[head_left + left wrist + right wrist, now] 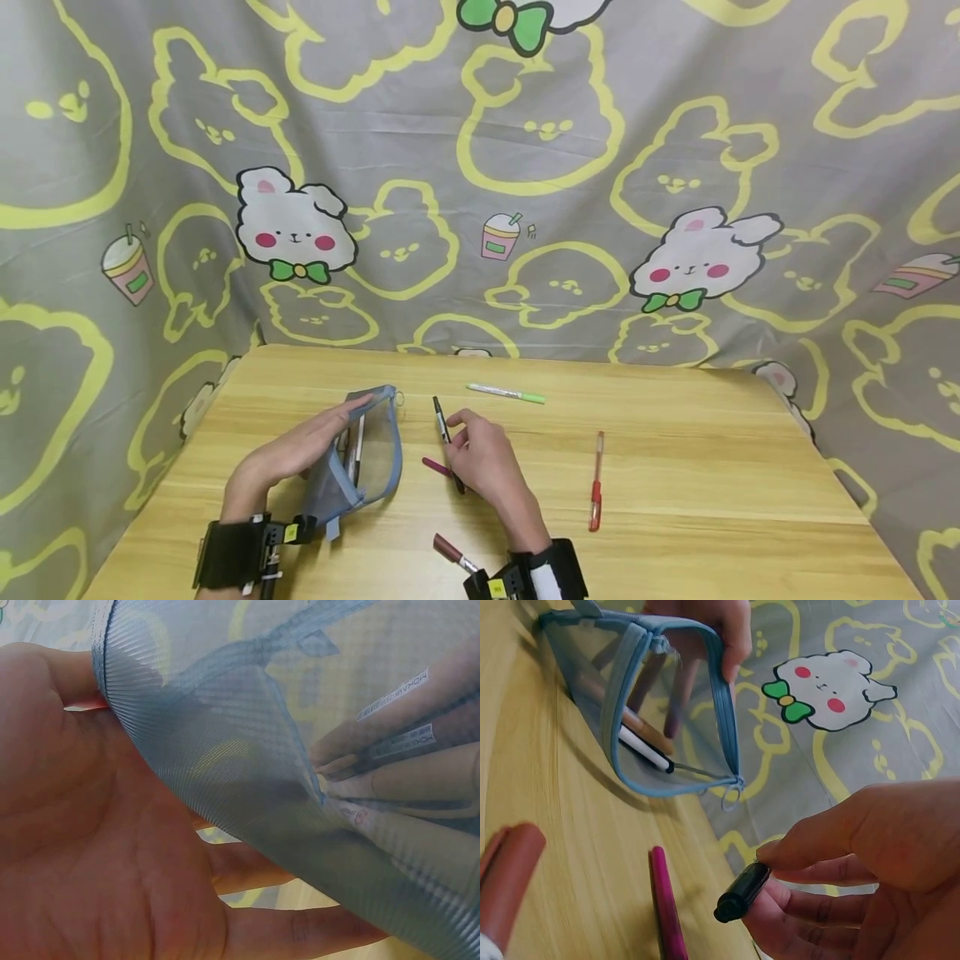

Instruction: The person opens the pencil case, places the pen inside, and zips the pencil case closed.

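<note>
A blue mesh pencil pouch stands unzipped on the left of the table, its mouth facing right. My left hand grips its far side, thumb at the rim and fingers behind the mesh in the left wrist view. Several pens show inside, among them a white one with a black end. To the right of the mouth, my right hand pinches a black pen between thumb and fingers. Under that pen lies a magenta pen, partly hidden by the hand in the head view.
A green-capped marker lies toward the back of the wooden table. Farther right is a red pen. A brown-capped pen lies near the right wrist strap. Patterned grey cloth hangs behind and at both sides.
</note>
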A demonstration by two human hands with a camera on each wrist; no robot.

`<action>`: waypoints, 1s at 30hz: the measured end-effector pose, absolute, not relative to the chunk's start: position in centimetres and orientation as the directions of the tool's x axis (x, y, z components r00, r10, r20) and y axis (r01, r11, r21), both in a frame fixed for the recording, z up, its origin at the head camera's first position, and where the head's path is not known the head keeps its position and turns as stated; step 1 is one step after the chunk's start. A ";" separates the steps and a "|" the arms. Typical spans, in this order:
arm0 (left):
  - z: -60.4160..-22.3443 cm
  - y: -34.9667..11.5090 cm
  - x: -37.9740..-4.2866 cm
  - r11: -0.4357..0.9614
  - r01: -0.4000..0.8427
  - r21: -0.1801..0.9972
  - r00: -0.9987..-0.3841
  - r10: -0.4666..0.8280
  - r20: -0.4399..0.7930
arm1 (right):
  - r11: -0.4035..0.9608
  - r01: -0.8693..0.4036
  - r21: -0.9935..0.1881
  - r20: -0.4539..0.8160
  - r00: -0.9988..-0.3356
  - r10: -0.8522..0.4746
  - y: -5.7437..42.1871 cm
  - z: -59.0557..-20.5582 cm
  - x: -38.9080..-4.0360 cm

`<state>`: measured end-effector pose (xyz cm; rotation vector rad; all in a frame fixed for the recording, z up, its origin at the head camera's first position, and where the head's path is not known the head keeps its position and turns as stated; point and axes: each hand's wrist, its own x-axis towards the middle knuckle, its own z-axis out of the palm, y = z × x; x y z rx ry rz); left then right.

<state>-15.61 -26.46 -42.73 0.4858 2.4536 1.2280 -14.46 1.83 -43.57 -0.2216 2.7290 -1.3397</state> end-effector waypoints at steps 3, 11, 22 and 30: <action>-42.8 -26.4 -15.7 0.568 0.141 0.811 -0.877 0.452 -0.164 | 0.607 -0.103 -0.788 -0.018 -0.982 -0.189 1.4 -43.4 -14.3; -42.7 -26.2 -15.7 0.580 0.137 0.803 -0.882 0.440 -0.168 | 0.580 -0.147 -0.801 -0.025 -0.960 -0.278 0.1 -43.2 -13.9; -42.6 -26.0 -15.6 0.578 0.114 0.808 -0.879 0.437 -0.189 | 0.556 -0.160 -0.816 -0.038 -0.944 -0.327 -2.7 -43.2 -14.5; -42.7 -26.2 -15.6 0.547 0.157 0.823 -0.870 0.470 -0.146 | 0.441 -0.068 -0.895 -0.084 -0.945 -0.317 -5.3 -43.9 -15.2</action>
